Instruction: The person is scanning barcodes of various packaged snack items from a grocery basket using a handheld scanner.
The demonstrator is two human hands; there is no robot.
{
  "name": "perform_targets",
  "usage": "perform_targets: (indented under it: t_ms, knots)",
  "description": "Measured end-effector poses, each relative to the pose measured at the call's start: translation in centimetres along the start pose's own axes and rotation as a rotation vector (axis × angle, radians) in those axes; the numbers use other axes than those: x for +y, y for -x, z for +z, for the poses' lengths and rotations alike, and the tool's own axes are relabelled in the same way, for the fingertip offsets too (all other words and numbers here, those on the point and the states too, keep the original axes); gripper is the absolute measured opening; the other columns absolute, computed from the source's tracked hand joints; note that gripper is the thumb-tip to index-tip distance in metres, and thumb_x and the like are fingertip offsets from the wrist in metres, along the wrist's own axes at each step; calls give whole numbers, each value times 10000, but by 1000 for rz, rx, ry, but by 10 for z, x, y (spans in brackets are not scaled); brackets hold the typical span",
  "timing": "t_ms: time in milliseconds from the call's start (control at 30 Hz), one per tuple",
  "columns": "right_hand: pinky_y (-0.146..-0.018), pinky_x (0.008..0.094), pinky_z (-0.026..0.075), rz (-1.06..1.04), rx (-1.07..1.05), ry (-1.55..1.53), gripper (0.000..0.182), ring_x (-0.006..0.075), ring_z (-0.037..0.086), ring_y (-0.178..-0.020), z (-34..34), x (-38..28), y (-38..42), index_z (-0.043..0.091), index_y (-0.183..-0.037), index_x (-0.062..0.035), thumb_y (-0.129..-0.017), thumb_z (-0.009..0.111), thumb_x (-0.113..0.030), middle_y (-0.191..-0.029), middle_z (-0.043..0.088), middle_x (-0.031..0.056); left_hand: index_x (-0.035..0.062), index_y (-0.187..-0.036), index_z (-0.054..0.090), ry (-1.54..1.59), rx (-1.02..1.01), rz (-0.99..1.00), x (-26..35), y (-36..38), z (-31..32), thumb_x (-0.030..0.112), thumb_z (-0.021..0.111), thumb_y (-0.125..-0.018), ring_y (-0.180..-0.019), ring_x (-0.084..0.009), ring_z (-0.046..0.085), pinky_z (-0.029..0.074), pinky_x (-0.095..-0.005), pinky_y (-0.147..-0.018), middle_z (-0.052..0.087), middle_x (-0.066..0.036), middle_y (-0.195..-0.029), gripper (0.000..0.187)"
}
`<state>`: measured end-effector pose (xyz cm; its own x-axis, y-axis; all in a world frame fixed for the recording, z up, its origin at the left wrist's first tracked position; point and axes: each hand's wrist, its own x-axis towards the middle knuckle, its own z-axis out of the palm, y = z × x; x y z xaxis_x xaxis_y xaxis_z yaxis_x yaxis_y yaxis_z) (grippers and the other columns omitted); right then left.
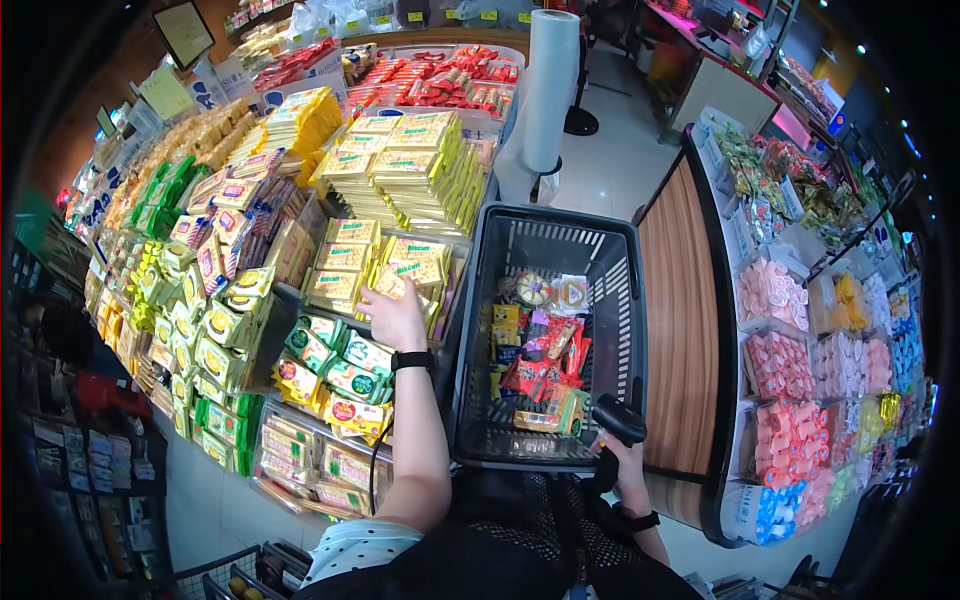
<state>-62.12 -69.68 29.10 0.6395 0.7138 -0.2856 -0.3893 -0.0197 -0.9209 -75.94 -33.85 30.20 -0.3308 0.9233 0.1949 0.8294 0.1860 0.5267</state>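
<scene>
My left hand (395,315) reaches out over a display of snack packets and rests its fingers on a yellow packet (392,285) in the stacked pile. A black band sits on that wrist. My right hand (620,465) grips a black handheld scanner (617,425) low at the near edge of a dark plastic shopping basket (610,300). The basket holds several snack packets (540,365), red, yellow and orange ones among them.
Stacks of yellow, green and red packets (410,165) fill the display on my left. A tall roll of plastic bags (548,90) stands behind the basket. A curved wooden counter (680,310) with pink and mixed sweets (780,360) runs along the right.
</scene>
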Motion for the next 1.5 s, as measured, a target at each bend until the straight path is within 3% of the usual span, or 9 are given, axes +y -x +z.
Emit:
perform_targets:
  t_ms: [167,267,433,600,1067,1233,1333,1433,1500]
  knots:
    - [-566,265,444,-6,-10,-39,236,135,551,-616,0,-3,-1,504,-1002,24,-780,570,-20,-745,548,64,-29,-1165,357,-89,31,-72,-7,-7,16,576,570,-707,-709,-337,601,508,-398,-587,421,-214,-1017,789]
    - [-575,264,447,-1,-15,-40,239,137,557,-628,-1,-6,-1,503,-1006,23,-780,571,-22,-761,551,63,-61,-1209,314,-101,-73,-61,-8,-11,25,613,527,-727,-741,-350,605,512,-398,-600,397,-266,-1099,856]
    - [-610,262,453,-30,28,42,272,133,565,-663,-4,-4,-3,503,-1033,19,-777,582,-30,-796,562,59,-116,-1290,171,22,-110,56,-3,-20,43,541,525,-776,-812,-387,599,517,-387,-651,234,-370,-1263,907]
    - [-626,266,457,-36,-3,28,287,133,569,-679,-4,-1,-5,505,-1049,17,-777,585,-28,-811,573,63,-87,-1166,323,100,-125,95,4,-37,47,470,594,-764,-777,-410,590,508,-420,-668,283,-371,-1190,738]
    - [-634,271,464,-17,-22,42,276,133,568,-678,-8,-3,-7,519,-1038,22,-774,588,-22,-827,576,69,-54,-1205,342,-162,-67,75,-12,-16,26,437,563,-783,-705,-335,620,513,-399,-605,421,-293,-1103,684]
    - [-641,271,466,12,-21,24,291,135,569,-683,-3,-9,-5,510,-1050,22,-772,587,-18,-849,575,73,-34,-1079,415,-270,-248,32,-5,-14,4,484,588,-757,-694,-312,621,517,-371,-601,456,-237,-1027,634]
    - [-629,273,467,7,-25,6,294,139,570,-677,-7,-2,-5,505,-1053,24,-774,586,-20,-842,574,75,-23,-1017,425,-237,-159,55,-9,-8,19,496,596,-748,-692,-312,619,519,-368,-588,449,-235,-1024,609]
    - [-612,277,467,-6,31,21,293,142,569,-663,-4,-3,-3,503,-1052,25,-776,586,-25,-829,572,75,-28,-1022,409,-180,-119,105,-9,-11,26,472,596,-760,-693,-313,618,520,-371,-573,429,-247,-1044,594]
    - [-606,260,443,2,21,41,250,149,547,-641,3,-12,0,497,-982,46,-781,562,-88,-706,555,90,-31,-1042,399,-153,-120,95,-4,-17,31,446,600,-767,-691,-316,616,520,-373,-571,418,-254,-1054,586]
